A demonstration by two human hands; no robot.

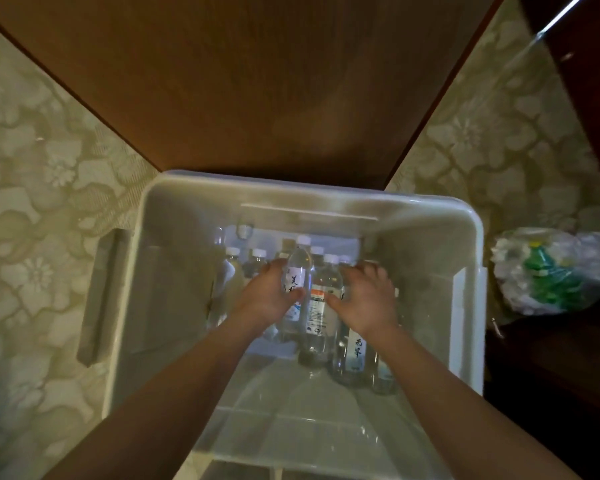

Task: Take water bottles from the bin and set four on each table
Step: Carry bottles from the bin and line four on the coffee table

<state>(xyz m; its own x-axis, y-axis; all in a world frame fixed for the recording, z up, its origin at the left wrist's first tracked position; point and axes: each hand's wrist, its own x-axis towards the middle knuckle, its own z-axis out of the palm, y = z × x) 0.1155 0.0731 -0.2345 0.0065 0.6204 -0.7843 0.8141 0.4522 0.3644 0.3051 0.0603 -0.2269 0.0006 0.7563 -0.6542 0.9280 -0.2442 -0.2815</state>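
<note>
Clear white-capped bottles (317, 306) stand clustered in translucent bin (326, 194).

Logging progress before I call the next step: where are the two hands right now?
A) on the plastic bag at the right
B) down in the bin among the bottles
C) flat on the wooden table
B: the left hand and the right hand both reach inside the bin, the left one's fingers curled round a white-capped bottle.
</note>
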